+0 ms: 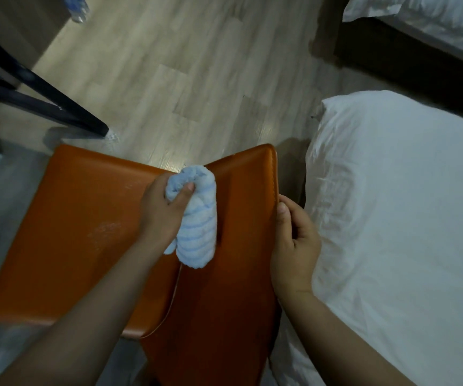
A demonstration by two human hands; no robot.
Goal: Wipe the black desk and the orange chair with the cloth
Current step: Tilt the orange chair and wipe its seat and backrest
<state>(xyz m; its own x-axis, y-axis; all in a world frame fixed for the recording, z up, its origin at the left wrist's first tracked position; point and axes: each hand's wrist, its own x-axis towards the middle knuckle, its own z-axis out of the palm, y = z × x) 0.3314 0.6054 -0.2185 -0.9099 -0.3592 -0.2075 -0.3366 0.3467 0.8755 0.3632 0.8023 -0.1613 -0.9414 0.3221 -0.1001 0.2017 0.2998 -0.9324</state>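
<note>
The orange chair point(79, 232) fills the lower middle of the head view, its seat to the left and its backrest point(241, 246) rising toward me. My left hand point(163, 210) is shut on a rolled light-blue striped cloth point(199, 221), which presses against the inner face of the backrest. My right hand point(294, 243) grips the backrest's right edge, thumb on the front. A black desk leg point(57, 107) slants across the upper left; the desk top is out of view.
A bed with white sheets point(397, 218) stands close on the right of the chair. A second white bed corner point(433, 18) is at the top right. Pale wood floor point(196, 65) stretches ahead. A plastic bottle point(78, 9) shows at the top left.
</note>
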